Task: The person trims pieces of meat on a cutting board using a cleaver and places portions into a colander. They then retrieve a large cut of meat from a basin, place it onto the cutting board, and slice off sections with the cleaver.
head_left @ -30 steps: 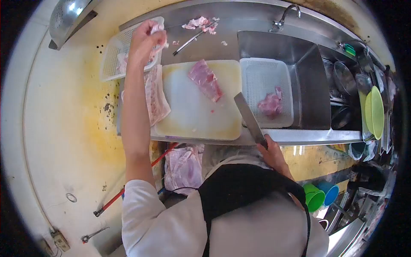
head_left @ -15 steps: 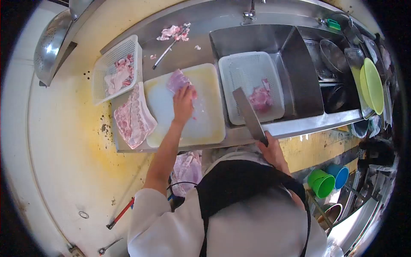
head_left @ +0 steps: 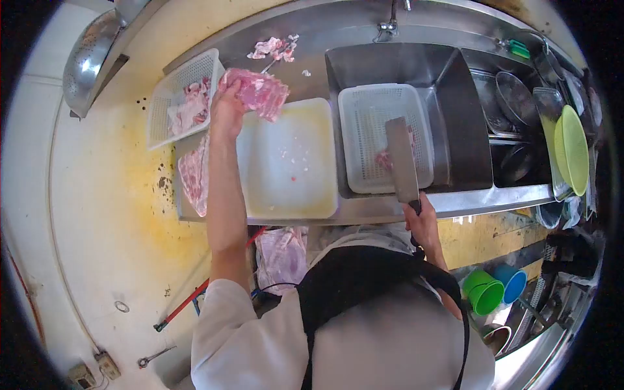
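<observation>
My left hand [head_left: 229, 104] grips a slab of raw ribs [head_left: 261, 95] by its left end, raised over the back left corner of the white cutting board [head_left: 292, 149]. Small scraps of meat and fat dot the board. In my right hand [head_left: 424, 218] is the handle of a cleaver [head_left: 402, 159]; its broad blade points away from me, above a white basket [head_left: 354, 130] in the sink. Pieces of meat [head_left: 383, 159] lie in that basket, partly hidden by the blade. A larger slab of raw meat [head_left: 194, 179] rests left of the board, partly behind my left forearm.
Another white basket [head_left: 159, 117] with meat trimmings stands at the back left. Fat scraps [head_left: 273, 47] lie behind the board over a thin tool. The steel sink [head_left: 455, 130] is on the right, with a yellow-green basin [head_left: 571, 149] beyond. More meat [head_left: 281, 260] hangs low before me.
My left hand has lifted the meat off the board, moving it back and left, and its ribbed side now shows. The cleaver has swung more upright and slightly right over the sink basket.
</observation>
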The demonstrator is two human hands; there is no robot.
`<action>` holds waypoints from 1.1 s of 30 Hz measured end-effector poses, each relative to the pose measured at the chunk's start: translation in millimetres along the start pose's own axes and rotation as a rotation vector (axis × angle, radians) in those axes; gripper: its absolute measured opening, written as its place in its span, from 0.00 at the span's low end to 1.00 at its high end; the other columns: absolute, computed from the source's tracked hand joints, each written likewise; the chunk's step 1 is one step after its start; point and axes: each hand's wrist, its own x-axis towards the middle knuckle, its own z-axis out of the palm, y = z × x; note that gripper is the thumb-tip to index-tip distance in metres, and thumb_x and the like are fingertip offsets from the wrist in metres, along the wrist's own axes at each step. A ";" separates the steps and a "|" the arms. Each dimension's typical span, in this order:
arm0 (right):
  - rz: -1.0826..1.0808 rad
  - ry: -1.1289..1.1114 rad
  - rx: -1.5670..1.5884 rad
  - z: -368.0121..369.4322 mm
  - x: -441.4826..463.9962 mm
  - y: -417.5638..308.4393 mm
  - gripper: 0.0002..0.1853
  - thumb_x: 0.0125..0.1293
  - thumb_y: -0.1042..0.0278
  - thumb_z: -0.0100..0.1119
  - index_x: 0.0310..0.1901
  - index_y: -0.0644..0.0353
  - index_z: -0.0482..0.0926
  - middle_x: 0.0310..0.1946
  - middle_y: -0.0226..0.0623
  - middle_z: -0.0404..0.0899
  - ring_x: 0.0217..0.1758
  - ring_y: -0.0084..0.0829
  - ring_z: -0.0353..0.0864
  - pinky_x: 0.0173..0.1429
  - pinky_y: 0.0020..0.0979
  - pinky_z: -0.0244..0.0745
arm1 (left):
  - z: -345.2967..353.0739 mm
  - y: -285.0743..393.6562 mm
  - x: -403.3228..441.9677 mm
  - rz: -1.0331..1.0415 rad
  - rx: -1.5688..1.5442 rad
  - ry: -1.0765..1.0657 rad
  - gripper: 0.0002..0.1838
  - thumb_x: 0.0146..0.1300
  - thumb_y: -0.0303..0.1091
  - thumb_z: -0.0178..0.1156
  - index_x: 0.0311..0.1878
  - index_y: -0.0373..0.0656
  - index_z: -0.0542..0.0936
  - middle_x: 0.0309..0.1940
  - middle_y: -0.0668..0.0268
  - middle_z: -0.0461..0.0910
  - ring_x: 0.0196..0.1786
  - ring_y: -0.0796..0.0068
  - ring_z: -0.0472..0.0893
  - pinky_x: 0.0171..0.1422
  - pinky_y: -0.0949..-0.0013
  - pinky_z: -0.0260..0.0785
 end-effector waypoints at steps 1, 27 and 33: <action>0.016 -0.002 0.013 -1.5 0.7 1.1 0.11 0.69 0.68 0.60 0.46 0.65 0.73 0.21 0.33 0.73 0.19 0.24 0.73 0.23 0.31 0.70 | 8.8 -1.0 -3.5 -0.020 -0.068 -0.041 0.10 0.73 0.31 0.57 0.54 0.40 0.78 0.49 0.62 0.83 0.53 0.66 0.83 0.55 0.62 0.78; -0.076 -0.394 -0.362 111.6 31.0 -43.3 0.16 0.69 0.65 0.60 0.53 0.65 0.73 0.26 0.40 0.78 0.24 0.33 0.77 0.30 0.38 0.73 | -140.7 -161.4 -208.1 -0.125 -0.013 0.621 0.09 0.73 0.36 0.56 0.49 0.43 0.81 0.34 0.66 0.84 0.31 0.79 0.79 0.34 0.74 0.70; -0.188 -0.399 -0.498 139.6 37.4 -57.1 0.19 0.69 0.64 0.61 0.56 0.65 0.72 0.36 0.50 0.80 0.39 0.50 0.81 0.46 0.45 0.74 | -245.3 -143.5 -231.1 0.065 0.139 1.087 0.11 0.73 0.38 0.59 0.37 0.41 0.80 0.28 0.68 0.80 0.27 0.80 0.76 0.29 0.73 0.66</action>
